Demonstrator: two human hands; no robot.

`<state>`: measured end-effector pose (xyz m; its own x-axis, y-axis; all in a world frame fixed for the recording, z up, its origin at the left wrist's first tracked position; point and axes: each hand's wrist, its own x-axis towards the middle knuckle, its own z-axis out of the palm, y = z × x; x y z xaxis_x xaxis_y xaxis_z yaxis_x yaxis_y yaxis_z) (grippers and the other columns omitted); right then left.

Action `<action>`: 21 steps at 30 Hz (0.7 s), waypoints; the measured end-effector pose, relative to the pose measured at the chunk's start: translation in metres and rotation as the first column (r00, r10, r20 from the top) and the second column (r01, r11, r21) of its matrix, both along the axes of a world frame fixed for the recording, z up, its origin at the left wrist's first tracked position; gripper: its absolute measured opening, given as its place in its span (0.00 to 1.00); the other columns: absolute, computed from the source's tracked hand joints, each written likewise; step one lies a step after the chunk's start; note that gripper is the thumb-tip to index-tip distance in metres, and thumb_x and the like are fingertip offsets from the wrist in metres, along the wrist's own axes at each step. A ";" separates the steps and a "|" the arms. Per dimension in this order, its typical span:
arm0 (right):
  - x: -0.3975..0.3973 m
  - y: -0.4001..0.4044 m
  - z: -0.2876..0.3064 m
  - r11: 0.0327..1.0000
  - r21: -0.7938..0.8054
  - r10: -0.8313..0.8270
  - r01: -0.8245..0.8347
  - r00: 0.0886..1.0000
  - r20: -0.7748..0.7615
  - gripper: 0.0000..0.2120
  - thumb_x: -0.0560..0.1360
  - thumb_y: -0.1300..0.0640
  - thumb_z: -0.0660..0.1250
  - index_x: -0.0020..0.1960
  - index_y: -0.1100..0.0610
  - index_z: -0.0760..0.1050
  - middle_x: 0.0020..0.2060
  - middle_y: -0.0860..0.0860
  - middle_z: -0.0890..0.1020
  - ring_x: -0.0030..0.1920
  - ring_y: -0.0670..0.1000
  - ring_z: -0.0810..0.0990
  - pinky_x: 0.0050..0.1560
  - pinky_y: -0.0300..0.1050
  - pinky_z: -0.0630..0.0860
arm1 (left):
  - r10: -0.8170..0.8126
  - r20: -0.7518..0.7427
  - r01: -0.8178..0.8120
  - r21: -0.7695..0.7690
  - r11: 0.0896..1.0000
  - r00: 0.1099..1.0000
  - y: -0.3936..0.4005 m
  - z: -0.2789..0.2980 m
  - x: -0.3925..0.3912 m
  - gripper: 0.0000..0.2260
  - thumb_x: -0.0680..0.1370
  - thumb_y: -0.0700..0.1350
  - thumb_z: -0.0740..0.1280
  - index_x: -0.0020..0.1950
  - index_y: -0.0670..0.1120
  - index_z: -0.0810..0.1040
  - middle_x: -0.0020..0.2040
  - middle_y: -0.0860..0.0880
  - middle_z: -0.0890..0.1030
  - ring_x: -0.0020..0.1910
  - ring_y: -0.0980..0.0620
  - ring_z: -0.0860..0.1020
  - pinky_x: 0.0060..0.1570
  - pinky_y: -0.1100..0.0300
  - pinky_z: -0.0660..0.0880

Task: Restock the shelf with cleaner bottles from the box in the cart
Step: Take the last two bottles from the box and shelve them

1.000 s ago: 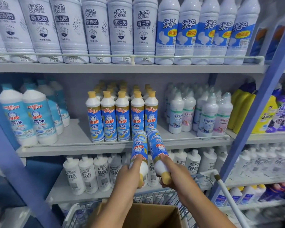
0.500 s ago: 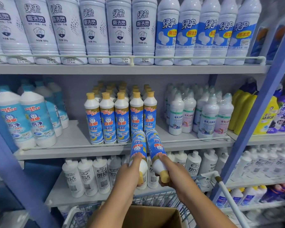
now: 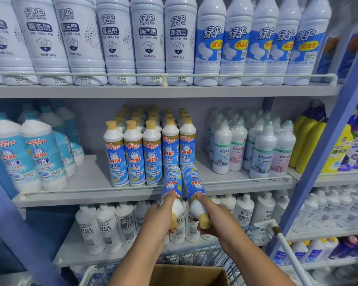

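Note:
My left hand (image 3: pixel 160 218) grips a blue-labelled, yellow-capped cleaner bottle (image 3: pixel 172 185), base pointing toward the shelf. My right hand (image 3: pixel 212 216) holds a second matching bottle (image 3: pixel 193 182) the same way, right beside the first. Both bases reach the front rail of the middle shelf (image 3: pixel 91 182), just before two back-set bottles (image 3: pixel 179 147) in the matching yellow-capped row (image 3: pixel 133 155). The cardboard box (image 3: pixel 186 274) sits open in the wire cart (image 3: pixel 211 256) under my forearms.
Large white bottles (image 3: pixel 147 40) fill the top shelf. Light-blue bottles (image 3: pixel 29 153) stand left on the middle shelf, shrink-wrapped white ones (image 3: pixel 254 147) right. White bottles (image 3: pixel 110 226) line the lower shelf. A blue upright (image 3: pixel 327 153) slants at right beside the cart handle (image 3: pixel 287 248).
Both hands have pushed the two bottles up and forward, from below the rail to its level, closer to the yellow-capped row. The view has shifted slightly nearer the shelf.

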<state>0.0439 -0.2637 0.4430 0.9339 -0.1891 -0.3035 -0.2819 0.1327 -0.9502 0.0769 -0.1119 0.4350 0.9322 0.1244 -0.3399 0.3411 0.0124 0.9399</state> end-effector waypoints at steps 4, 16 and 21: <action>0.006 -0.002 0.002 1.000 -0.008 0.006 -0.006 1.000 -0.015 0.24 0.74 0.39 0.69 0.54 0.60 0.80 0.33 0.56 0.81 0.29 0.54 0.77 0.38 0.48 0.76 | -0.010 -0.026 0.009 -0.044 0.999 1.000 0.000 0.003 0.006 0.24 0.73 0.64 0.69 0.50 0.42 0.80 0.40 0.38 0.84 0.25 0.47 0.77 0.34 0.56 0.75; -0.008 0.000 0.011 0.957 -0.273 0.126 -0.101 0.989 0.076 0.36 0.71 0.60 0.74 0.68 0.42 0.56 0.48 0.55 0.82 0.32 0.52 0.80 0.39 0.49 0.83 | -0.160 0.123 0.121 0.276 0.953 0.979 0.018 0.030 -0.013 0.25 0.70 0.43 0.70 0.62 0.59 0.64 0.47 0.44 0.81 0.31 0.49 0.81 0.32 0.57 0.78; -0.004 0.002 0.035 0.881 -0.471 0.062 0.032 0.981 0.183 0.20 0.73 0.54 0.70 0.59 0.44 0.65 0.42 0.55 0.83 0.31 0.54 0.81 0.26 0.41 0.77 | -0.206 0.266 0.076 0.428 0.901 0.942 0.023 0.056 -0.007 0.15 0.73 0.53 0.69 0.56 0.60 0.69 0.46 0.53 0.78 0.40 0.48 0.81 0.41 0.53 0.81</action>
<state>0.0402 -0.2615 0.4778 0.9679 -0.2514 -0.0021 -0.0918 -0.3455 -0.9339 0.0695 -0.0894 0.4913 0.9987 0.0505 0.0074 0.0145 -0.4187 0.9080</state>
